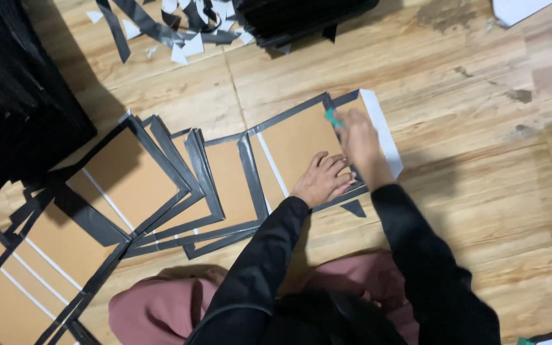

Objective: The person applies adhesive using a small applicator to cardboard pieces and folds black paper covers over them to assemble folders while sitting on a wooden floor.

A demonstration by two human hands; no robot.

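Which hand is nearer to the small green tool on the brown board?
The right hand. It holds the small green tool at its fingertips, near the board's top edge. The left hand lies flat lower on the brown board, apart from the tool.

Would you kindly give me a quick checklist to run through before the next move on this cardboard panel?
1. Left hand pressed flat on the cardboard panel: ok.
2. Right hand grips the small green tool at the panel's far corner: ok.
3. Black strip lies along the panel's top edge: ok.
4. White backing strip fully peeled off: cannot tell.
5. Panel overlaps the neighbouring finished panel: ok.
6. Loose black triangle scrap lies off the panel: ok.
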